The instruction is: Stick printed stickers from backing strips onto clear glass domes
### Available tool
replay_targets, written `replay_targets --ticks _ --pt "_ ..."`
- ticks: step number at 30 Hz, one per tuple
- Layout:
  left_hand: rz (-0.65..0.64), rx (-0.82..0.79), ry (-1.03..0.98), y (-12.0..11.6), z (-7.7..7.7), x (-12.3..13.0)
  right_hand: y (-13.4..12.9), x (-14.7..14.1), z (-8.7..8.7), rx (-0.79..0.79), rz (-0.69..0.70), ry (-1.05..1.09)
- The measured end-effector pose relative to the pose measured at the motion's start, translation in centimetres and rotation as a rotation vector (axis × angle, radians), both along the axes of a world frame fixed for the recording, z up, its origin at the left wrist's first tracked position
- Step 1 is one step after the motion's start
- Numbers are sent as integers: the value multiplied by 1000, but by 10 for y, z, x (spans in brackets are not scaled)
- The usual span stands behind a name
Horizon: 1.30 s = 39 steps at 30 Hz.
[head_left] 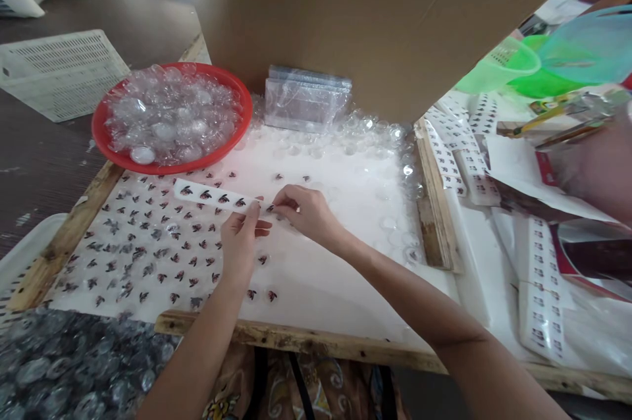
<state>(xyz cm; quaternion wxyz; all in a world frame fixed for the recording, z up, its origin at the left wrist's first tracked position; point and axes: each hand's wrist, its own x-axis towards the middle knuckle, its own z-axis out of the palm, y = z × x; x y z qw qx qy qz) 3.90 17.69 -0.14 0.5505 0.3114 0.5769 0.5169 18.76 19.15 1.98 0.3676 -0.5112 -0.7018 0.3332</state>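
Observation:
A white strip (212, 197) printed with a row of small dark-and-red figures stretches across the middle of the white board (320, 275). My left hand (241, 226) pinches the strip near its right end, thumb on top. Just to the right, my right hand (303, 209) has thumb and forefinger closed at the strip's end, by the last printed figure (270, 208). Many small clear discs with the same figures lie over the board's left part, a few near my hands. Plain clear discs (395, 222) lie along the right side.
A red basin (172, 166) full of clear plastic domes stands at the back left, beside a white crate (64, 74). Wooden rails (296, 338) edge the board. A clear plastic pack (306, 101) leans on a tall cardboard sheet (320, 18). More printed strips (540, 288) lie at right.

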Motion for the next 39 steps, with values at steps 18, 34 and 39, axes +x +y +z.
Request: replay_targets --ticks 18,34,39 --pt "-40 -26 -36 -1 5 0 57 65 -14 -394 -200 -180" --pt "-57 -10 -57 0 3 0 45 39 -23 -79 -312 -492" --pt "-41 -18 10 -1 1 0 20 14 5 -12 -81 -144"
